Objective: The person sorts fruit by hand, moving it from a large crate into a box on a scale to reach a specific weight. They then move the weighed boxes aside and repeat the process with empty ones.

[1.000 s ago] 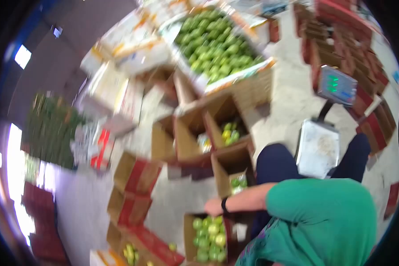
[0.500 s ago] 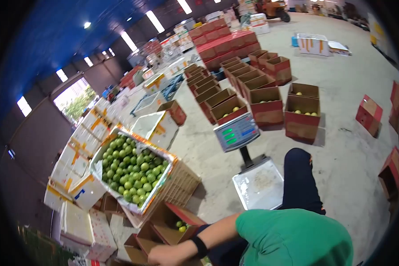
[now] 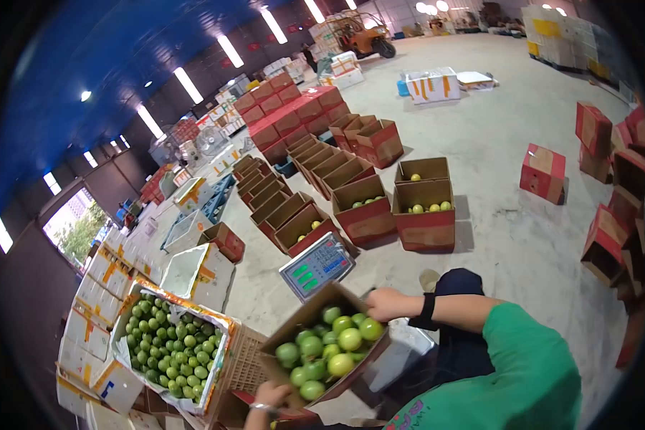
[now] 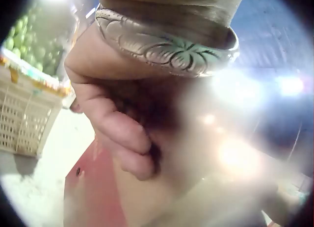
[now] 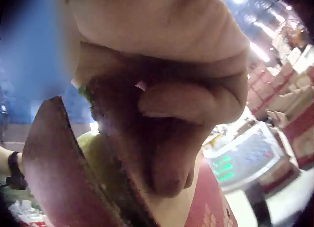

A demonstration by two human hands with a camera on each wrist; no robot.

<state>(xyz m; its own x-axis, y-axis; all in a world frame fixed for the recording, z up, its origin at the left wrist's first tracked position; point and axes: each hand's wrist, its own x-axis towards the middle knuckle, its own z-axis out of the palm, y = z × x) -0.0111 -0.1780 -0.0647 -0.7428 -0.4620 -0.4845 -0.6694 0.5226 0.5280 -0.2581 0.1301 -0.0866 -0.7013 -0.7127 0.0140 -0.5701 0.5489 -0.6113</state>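
Note:
Both hands grip a tilted, open cardboard box (image 3: 283,364) of green and yellowish round fruit (image 3: 330,350), held beside the scale's plate (image 3: 408,345). My right hand (image 3: 390,304), with a black wristband, holds its far right rim; the right wrist view has that hand (image 5: 171,114) with fingers curled over the cardboard edge. At the near left end is my left hand (image 3: 269,396), wearing a silver bracelet; in the left wrist view its fingers (image 4: 130,138) curl against the red and tan cardboard (image 4: 95,187). The scale's lit display (image 3: 317,266) stands just beyond the box.
A lined crate (image 3: 238,358) full of green fruit stands at left, with white foam boxes (image 3: 86,322) beside it. Rows of open cardboard boxes (image 3: 426,226), some with fruit, stand ahead. More boxes (image 3: 605,240) lie at right. My knee (image 3: 462,283) is near the plate.
The head view has swung toward the open floor ahead. My right hand was low among the boxes; now the fruit-filled box is raised, with both hands on it, and my left hand has come into view.

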